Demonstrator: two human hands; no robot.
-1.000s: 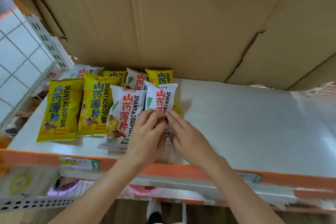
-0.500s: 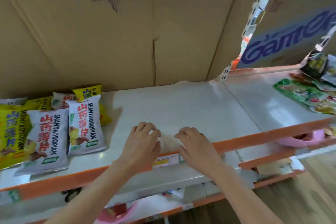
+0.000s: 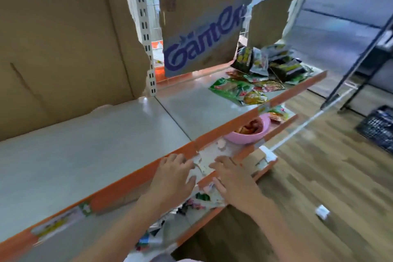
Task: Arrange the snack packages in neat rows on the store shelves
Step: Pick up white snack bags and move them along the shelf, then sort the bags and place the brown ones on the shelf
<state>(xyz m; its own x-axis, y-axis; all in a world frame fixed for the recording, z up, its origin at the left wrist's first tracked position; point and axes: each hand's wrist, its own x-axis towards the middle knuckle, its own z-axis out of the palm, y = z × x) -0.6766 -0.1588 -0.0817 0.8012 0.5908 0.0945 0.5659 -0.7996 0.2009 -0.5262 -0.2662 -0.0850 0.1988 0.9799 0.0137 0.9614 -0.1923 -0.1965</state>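
My left hand (image 3: 172, 176) and my right hand (image 3: 232, 176) hover side by side at the orange front edge of the grey shelf (image 3: 89, 151), both empty with fingers spread. A loose heap of snack packages lies on the right shelf section: green packets (image 3: 232, 89) near its front and dark and yellow packets (image 3: 274, 62) behind them. The yellow and white snack bags are outside the view.
Brown cardboard (image 3: 63, 38) lines the shelf back, and one sheet carries blue lettering (image 3: 202, 40). A pink bowl (image 3: 247, 132) with snacks sits on the lower shelf. More packets lie below (image 3: 191, 204). A black crate (image 3: 378, 130) stands on the wooden floor at right.
The view has swung right, away from the yellow and white bags, which left the frame. Both hands let go of a white bag and drew back to the shelf's front edge.
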